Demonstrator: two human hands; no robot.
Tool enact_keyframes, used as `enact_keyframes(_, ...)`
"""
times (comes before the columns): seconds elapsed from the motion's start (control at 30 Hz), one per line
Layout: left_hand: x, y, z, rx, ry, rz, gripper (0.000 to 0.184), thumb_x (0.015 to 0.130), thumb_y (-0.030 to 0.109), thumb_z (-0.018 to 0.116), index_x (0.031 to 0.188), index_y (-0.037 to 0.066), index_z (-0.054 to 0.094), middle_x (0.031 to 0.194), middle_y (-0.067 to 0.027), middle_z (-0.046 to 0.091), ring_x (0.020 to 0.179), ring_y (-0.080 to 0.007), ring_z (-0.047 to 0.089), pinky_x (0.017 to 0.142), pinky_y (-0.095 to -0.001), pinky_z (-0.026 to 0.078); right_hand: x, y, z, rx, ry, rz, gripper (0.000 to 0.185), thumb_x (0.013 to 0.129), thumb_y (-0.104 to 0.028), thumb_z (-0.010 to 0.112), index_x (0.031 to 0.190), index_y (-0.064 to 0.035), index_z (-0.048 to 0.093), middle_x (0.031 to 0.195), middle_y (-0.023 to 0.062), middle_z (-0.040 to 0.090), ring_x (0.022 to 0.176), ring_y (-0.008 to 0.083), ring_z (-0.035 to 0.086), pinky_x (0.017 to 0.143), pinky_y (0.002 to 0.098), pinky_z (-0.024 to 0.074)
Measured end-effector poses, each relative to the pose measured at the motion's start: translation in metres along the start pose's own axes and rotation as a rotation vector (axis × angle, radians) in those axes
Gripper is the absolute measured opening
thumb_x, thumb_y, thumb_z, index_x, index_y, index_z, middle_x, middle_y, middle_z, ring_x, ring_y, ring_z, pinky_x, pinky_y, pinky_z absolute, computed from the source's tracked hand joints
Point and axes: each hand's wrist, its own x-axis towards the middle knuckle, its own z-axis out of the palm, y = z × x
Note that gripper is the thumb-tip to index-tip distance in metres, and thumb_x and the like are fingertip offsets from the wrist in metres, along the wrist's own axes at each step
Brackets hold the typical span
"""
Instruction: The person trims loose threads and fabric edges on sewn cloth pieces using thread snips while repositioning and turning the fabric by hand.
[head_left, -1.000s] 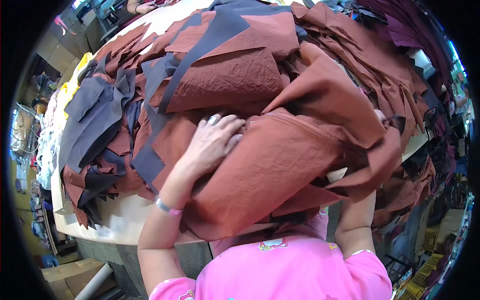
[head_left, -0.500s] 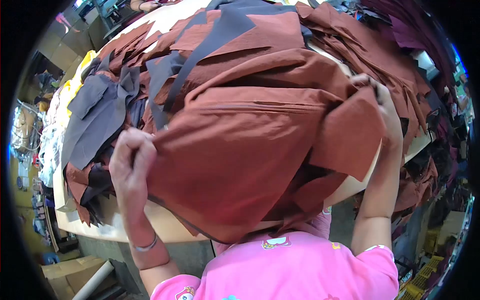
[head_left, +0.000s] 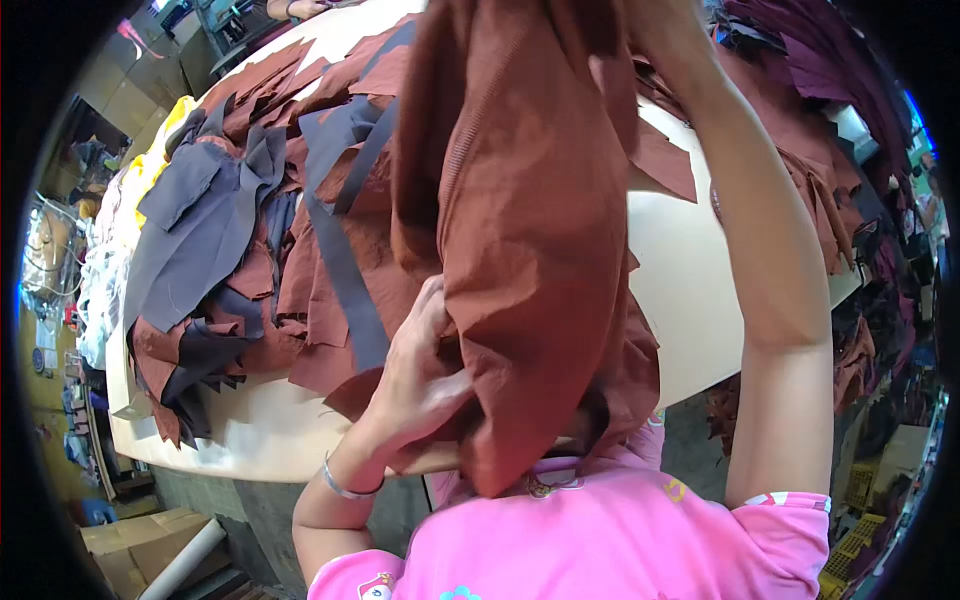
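Observation:
A large reddish-brown piece of fabric hangs upright in front of me, bunched into folds. A ribbed line like a stitched seam runs down its upper left part. My left hand grips its left edge low down, with the fingers curled and partly behind the cloth. My right hand is raised at the top of the view beside the upper part of the cloth, which hangs from there; its fingertips are hidden. Dark grey fabric strips and brown cut pieces lie to the left of the held cloth.
The pale table has a curved front edge. Grey fabric and brown scraps are heaped on its left, more brown pieces on its right. A cardboard box stands on the floor at lower left. Another person's hand shows at the far edge.
The brown fabric, earlier spread wide between both hands, is now lifted and gathered upright. My right hand has gone up and away; my left hand has moved right and lower.

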Motion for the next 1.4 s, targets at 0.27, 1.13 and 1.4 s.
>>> enact_keyframes(0.27, 0.054, 0.013, -0.007, 0.635, 0.197, 0.242, 0.028, 0.068, -0.004, 0.058, 0.091, 0.006, 0.046, 0.084, -0.0131, 0.045, 0.074, -0.0344, 0.052, 0.063, -0.0428, 0.042, 0.022, 0.021, 0.006, -0.567, -0.612, 0.154, 0.047, 0.074, -0.007, 0.054, 0.119, -0.0074, 0.042, 0.106, 0.0245, 0.056, 0.099, 0.0369, 0.055, 0.083, 0.0429, 0.0441)
enact_keyframes(1.13, 0.047, 0.01, 0.006, 0.437, -0.06, 0.33, 0.082, 0.054, -0.005, 0.067, 0.128, 0.012, 0.037, 0.143, -0.0177, 0.017, 0.122, -0.0356, 0.037, 0.096, -0.0387, 0.039, -0.172, -0.094, -0.069, 0.577, -0.58, 0.207, 0.027, 0.056, 0.01, 0.055, 0.08, -0.0015, 0.06, 0.066, 0.0065, 0.053, 0.055, 0.0168, 0.053, 0.048, 0.0251, 0.0411)
enact_keyframes(1.4, 0.067, 0.018, -0.016, 0.723, 0.208, 0.756, 0.021, 0.067, 0.004, 0.061, 0.088, 0.003, 0.065, 0.099, -0.0135, 0.061, 0.095, -0.0282, 0.057, 0.087, -0.0413, 0.043, -0.158, -0.102, -0.068, 1.066, -0.459, 0.605, 0.017, 0.06, 0.001, 0.061, 0.073, -0.0073, 0.055, 0.067, 0.0048, 0.051, 0.063, 0.0148, 0.048, 0.058, 0.0261, 0.0381)
